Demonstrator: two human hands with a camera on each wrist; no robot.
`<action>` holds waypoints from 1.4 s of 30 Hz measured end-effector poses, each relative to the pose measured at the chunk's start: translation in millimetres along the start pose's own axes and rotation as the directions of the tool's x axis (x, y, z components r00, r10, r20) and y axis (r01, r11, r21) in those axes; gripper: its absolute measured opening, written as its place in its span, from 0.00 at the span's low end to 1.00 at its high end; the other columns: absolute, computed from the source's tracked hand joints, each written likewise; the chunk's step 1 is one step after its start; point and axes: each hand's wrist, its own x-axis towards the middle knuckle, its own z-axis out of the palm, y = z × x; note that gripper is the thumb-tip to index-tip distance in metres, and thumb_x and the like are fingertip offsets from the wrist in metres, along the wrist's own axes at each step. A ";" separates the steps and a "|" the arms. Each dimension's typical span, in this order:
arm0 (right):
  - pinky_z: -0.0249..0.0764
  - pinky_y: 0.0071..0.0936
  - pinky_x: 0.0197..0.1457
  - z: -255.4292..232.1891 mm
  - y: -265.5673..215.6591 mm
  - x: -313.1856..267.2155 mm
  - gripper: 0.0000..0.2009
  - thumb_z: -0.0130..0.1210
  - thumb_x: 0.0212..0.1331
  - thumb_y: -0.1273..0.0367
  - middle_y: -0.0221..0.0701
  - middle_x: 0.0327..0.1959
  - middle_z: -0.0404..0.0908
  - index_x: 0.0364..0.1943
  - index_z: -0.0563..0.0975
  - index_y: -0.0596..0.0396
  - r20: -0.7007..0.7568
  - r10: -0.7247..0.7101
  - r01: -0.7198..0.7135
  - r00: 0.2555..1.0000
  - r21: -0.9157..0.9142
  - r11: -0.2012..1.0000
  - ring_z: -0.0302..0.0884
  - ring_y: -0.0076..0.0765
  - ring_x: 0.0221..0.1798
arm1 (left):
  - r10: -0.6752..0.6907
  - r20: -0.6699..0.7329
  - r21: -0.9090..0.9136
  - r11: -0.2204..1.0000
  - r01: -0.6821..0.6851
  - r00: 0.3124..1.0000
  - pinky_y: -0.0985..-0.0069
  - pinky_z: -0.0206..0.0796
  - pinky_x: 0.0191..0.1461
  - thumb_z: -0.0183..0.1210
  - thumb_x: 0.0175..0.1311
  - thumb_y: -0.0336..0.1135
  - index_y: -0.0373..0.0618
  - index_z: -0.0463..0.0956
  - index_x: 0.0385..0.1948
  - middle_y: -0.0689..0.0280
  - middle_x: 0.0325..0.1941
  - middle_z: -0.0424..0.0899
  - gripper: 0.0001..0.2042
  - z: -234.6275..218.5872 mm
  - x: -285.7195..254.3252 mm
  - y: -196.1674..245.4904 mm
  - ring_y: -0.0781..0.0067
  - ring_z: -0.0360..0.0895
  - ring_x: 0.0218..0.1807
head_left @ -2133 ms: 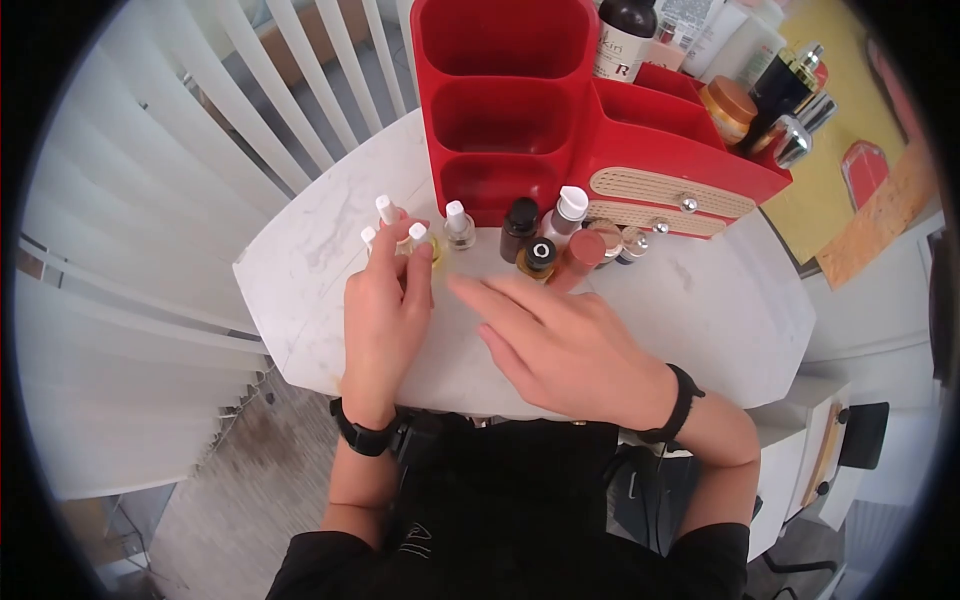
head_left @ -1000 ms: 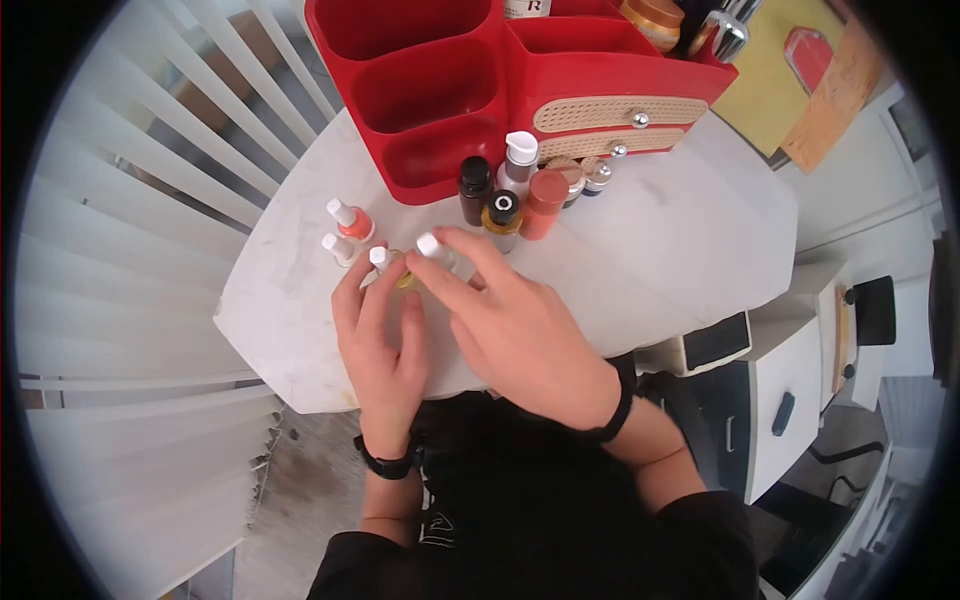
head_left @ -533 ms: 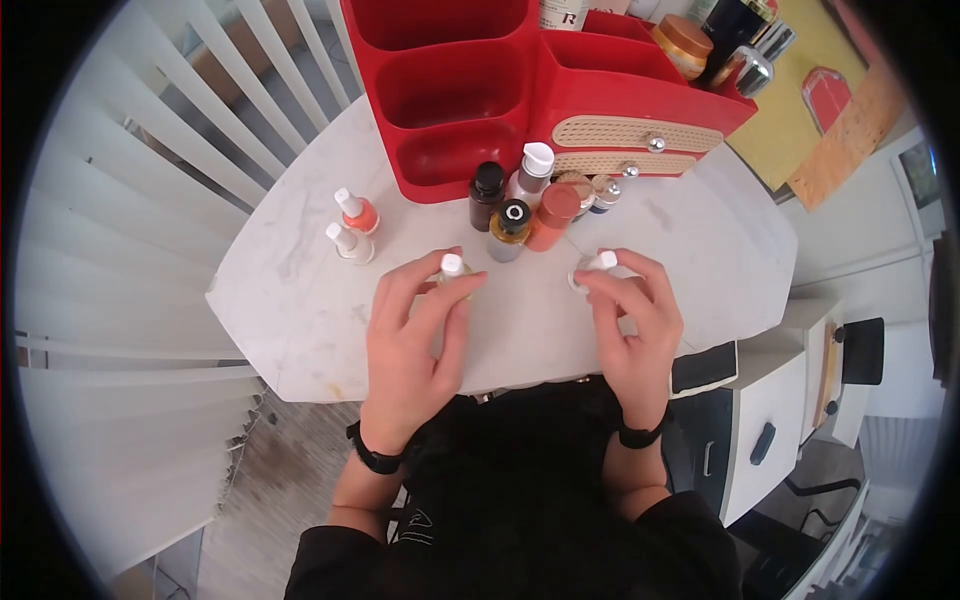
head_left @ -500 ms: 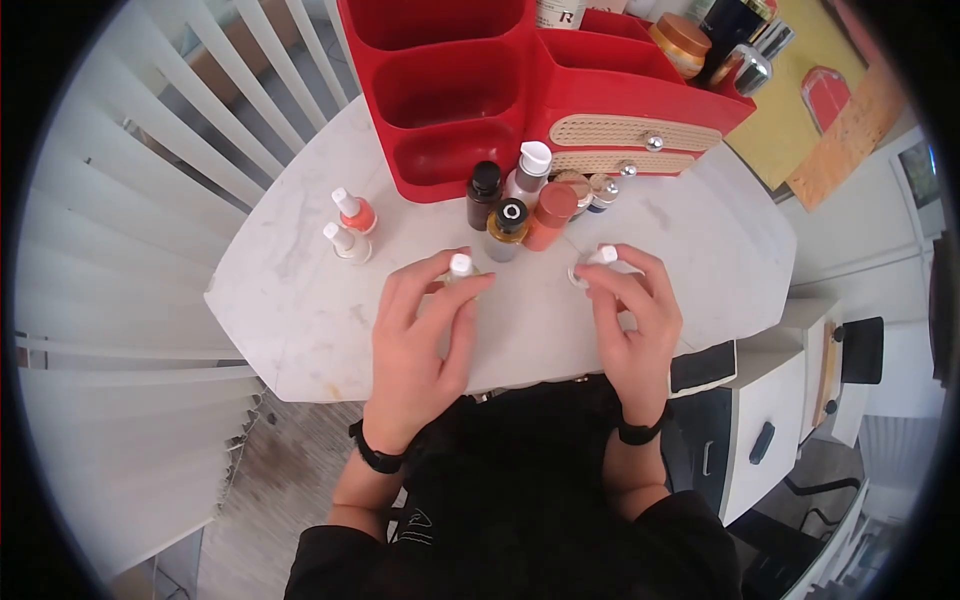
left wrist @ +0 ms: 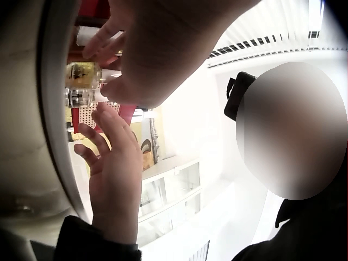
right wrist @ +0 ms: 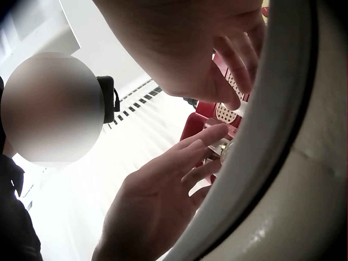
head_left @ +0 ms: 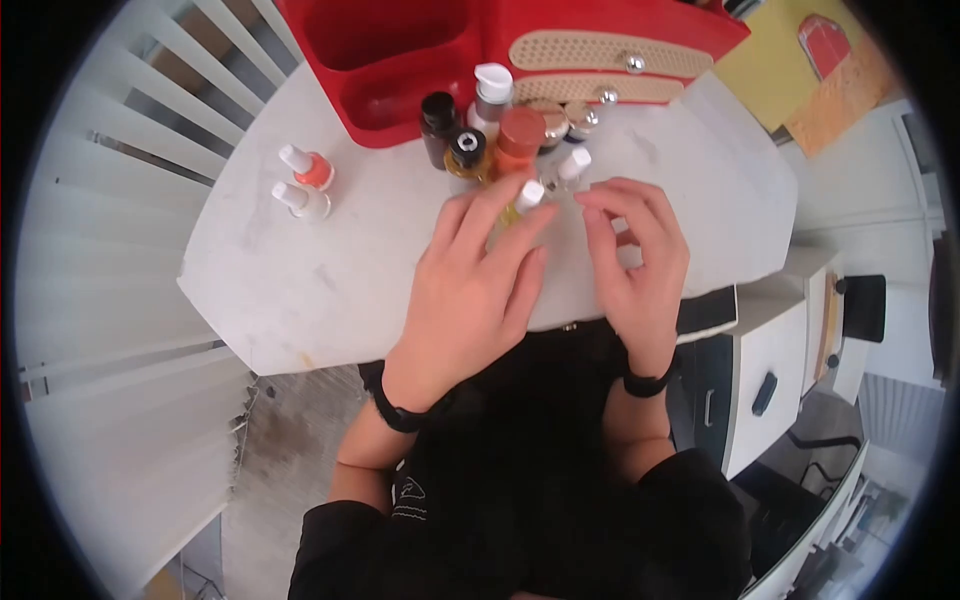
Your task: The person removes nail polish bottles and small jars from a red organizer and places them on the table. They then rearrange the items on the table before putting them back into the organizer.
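Observation:
My left hand [head_left: 470, 275] holds a small yellow bottle [left wrist: 83, 75] by its white cap [head_left: 531, 194] between its fingers. Just behind and to the right of it stands a clear bottle with a white cap [head_left: 574, 163]. Beside that bottle, my right hand [head_left: 640, 255] is held with bent, parted fingers and nothing between them. An orange-red bottle [head_left: 317, 173] and a whitish bottle [head_left: 305, 202], both white-capped, stand together at the left of the table. In the left wrist view, the yellow bottle and the clear bottle [left wrist: 80, 98] are side by side.
A red organizer [head_left: 400, 125] with woven drawer fronts stands at the back of the marble-patterned table [head_left: 270, 290]. Before it are a dark bottle [head_left: 438, 130], a black-capped bottle [head_left: 467, 155], a white pump bottle [head_left: 491, 95], a reddish bottle [head_left: 519, 140] and small jars.
My left hand has carried the yellow bottle rightward, close to the clear bottle. My right hand has let go of the clear bottle. The head view has shifted, with the organizer now higher in it.

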 end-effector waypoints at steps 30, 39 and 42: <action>0.69 0.26 0.32 -48.0 28.1 114.0 0.07 0.67 0.74 0.67 0.28 0.24 0.83 0.43 0.87 0.57 0.432 0.002 0.033 0.902 -0.072 0.997 0.77 0.23 0.27 | -0.479 -0.164 0.144 0.853 0.502 0.862 0.71 0.70 0.42 0.71 0.70 0.32 0.46 0.86 0.52 0.67 0.41 0.84 0.12 -136.1 -4.5 -71.6 0.71 0.76 0.38; 0.69 0.24 0.32 -40.2 4.9 93.5 0.04 0.68 0.73 0.70 0.26 0.24 0.82 0.44 0.87 0.56 0.407 -0.030 0.027 0.913 0.014 1.000 0.75 0.20 0.26 | -0.282 -0.024 0.029 0.959 0.282 0.959 0.72 0.73 0.40 0.72 0.68 0.29 0.45 0.87 0.50 0.66 0.37 0.85 0.11 -82.9 5.8 -19.0 0.69 0.80 0.35; 0.69 0.22 0.33 -42.8 -9.4 88.7 0.04 0.67 0.74 0.71 0.25 0.25 0.83 0.44 0.87 0.58 0.411 -0.043 0.046 0.910 0.003 0.999 0.75 0.18 0.27 | -0.190 0.013 0.039 0.981 0.190 0.982 0.74 0.72 0.38 0.73 0.69 0.28 0.46 0.88 0.51 0.67 0.36 0.85 0.11 -59.4 13.3 -14.9 0.72 0.78 0.33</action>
